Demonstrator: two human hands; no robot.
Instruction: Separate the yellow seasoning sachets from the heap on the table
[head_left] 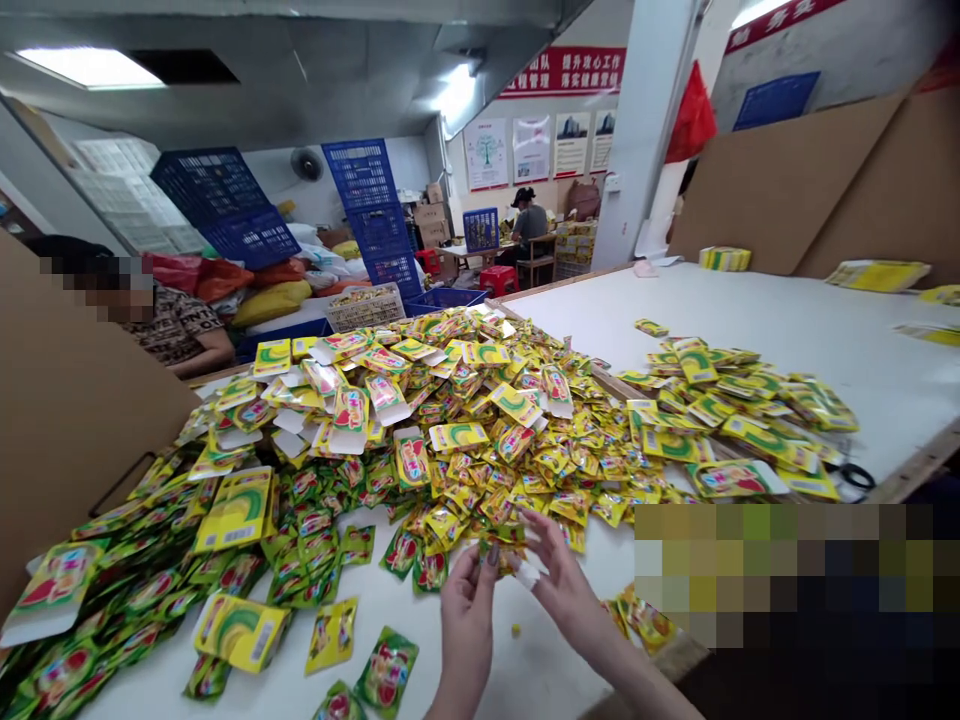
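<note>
Near the front middle of the white table, my left hand (471,595) is closed, thumb pressed to fingers. Yellow packets lie right behind its fingertips, so what it pinches cannot be made out. Close beside it, my right hand (556,570) has its fingers curved and apart, with white tape round one finger. Both hands are at the near edge of a heap of small yellow sachets (536,465). Green sachets (311,550) with red fruit prints spread to the left. Flat-sided yellow boxes (234,508), some with white flaps open, lie over the heap. A small yellow piece (515,630) sits below my hands.
Filled yellow packs (739,400) are piled on the right behind a wooden strip (611,380). Cardboard panels (82,420) stand at the left and back right. A co-worker (172,320) sits at the left; another person (530,230) sits farther back. Blue crates (367,205) are stacked behind.
</note>
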